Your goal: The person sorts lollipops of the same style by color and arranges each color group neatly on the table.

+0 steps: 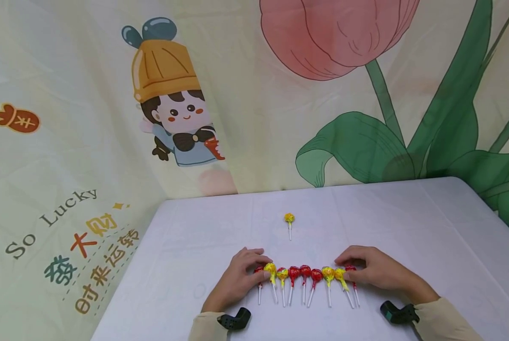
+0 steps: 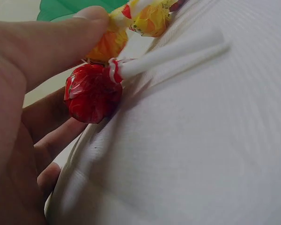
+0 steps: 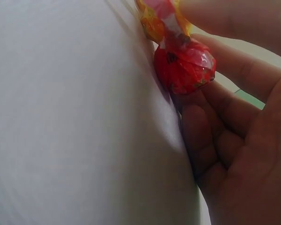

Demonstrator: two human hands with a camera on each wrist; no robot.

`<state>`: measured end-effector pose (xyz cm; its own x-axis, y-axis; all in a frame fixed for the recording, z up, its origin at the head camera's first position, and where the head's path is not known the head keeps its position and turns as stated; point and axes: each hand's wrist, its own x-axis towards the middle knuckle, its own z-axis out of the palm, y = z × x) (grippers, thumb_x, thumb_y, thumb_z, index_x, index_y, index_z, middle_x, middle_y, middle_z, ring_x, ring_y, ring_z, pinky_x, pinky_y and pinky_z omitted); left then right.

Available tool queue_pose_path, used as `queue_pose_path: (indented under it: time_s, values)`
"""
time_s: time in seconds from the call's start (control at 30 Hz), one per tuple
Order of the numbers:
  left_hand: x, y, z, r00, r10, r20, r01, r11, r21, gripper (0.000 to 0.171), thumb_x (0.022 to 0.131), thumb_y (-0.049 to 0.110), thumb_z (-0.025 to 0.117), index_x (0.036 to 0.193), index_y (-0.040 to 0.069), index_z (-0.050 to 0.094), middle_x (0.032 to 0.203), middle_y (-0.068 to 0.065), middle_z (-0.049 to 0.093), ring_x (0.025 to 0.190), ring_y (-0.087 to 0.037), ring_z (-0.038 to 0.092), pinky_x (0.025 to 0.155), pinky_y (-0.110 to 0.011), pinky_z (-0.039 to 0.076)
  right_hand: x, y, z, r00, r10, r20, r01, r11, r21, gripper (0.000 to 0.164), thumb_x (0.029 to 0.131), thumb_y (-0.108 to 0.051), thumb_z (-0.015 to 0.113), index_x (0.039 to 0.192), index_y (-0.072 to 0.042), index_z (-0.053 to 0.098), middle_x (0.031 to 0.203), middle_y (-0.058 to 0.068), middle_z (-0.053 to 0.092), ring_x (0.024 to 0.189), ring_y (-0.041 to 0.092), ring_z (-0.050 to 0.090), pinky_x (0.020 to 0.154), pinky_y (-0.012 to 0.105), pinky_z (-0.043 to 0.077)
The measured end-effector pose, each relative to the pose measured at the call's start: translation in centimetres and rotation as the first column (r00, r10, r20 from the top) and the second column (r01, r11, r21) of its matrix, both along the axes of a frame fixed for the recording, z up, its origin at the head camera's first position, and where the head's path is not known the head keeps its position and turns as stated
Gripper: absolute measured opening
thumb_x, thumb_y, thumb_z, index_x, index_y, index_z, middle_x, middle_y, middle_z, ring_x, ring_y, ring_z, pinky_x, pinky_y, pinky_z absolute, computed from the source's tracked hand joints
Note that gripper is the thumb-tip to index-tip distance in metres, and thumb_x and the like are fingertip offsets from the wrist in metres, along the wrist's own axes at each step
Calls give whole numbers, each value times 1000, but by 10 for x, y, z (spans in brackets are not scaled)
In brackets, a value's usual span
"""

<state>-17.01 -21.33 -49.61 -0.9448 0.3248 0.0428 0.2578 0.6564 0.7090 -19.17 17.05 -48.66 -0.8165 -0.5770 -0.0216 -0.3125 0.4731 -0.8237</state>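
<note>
A row of red and yellow lollipops (image 1: 294, 272) lies side by side on the white table. At its left end, my left hand (image 1: 242, 274) holds a yellow lollipop (image 1: 270, 268) between thumb and forefinger; a red lollipop (image 2: 92, 93) lies inside that hand, its white stick pointing away from the palm. My right hand (image 1: 376, 267) is at the opposite end, thumb and forefinger about another yellow lollipop (image 1: 340, 273). Beside it a red lollipop (image 3: 185, 65) sits within the curve of the right hand, partly covered in the head view.
One more yellow lollipop (image 1: 289, 218) lies apart, farther back on the table (image 1: 195, 227). Behind the table's far edge hangs a printed cloth (image 1: 246, 94) with a cartoon figure and a large flower. Black wrist devices (image 1: 235, 319) sit at both cuffs.
</note>
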Motion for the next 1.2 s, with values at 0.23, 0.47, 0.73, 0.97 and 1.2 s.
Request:
queue_pose_path:
  time_s: [0.23, 0.47, 0.73, 0.97, 1.2]
  values:
    - [-1, 0, -1, 999, 31, 22, -32, 998, 48, 21, 92, 40, 71, 114, 39, 70, 132, 9, 61, 139, -25, 40, 119, -55, 11, 1, -1, 2, 1000, 9, 14, -9, 1000, -13, 24, 91, -30, 75, 114, -24, 73, 113, -8, 65, 106, 19, 57, 92, 26, 48]
    - [1, -2, -2, 996, 73, 53, -78, 992, 94, 21, 92, 41, 71, 113, 38, 70, 124, 13, 63, 147, -38, 24, 116, -62, 13, 1, 0, 1, 1000, 27, -9, -27, 1000, -11, 19, 91, -29, 75, 110, -26, 73, 112, -8, 64, 104, 18, 57, 91, 27, 49]
    - [0, -1, -2, 994, 96, 56, -101, 991, 84, 27, 92, 44, 70, 117, 34, 70, 115, 16, 66, 148, -40, 22, 116, -63, 12, 2, -1, 2, 1000, 18, -8, -18, 1000, 2, 17, 91, -29, 75, 108, -28, 73, 112, -8, 64, 104, 20, 56, 90, 27, 50]
    - [0, -1, 0, 992, 105, 68, -111, 990, 89, 25, 93, 40, 70, 117, 33, 70, 115, 16, 66, 148, -40, 22, 116, -63, 12, 3, -2, 4, 1000, 16, -16, -16, 1000, 10, 16, 91, -28, 75, 107, -28, 73, 111, -8, 64, 103, 19, 56, 90, 27, 50]
    - [0, 0, 2, 988, 124, 89, -132, 987, 92, 24, 94, 38, 70, 117, 33, 70, 122, 12, 65, 148, -40, 21, 115, -64, 13, 4, -2, 5, 1000, 17, -18, -17, 1000, 14, 16, 91, -29, 75, 107, -29, 73, 111, -9, 64, 103, 19, 56, 90, 27, 50]
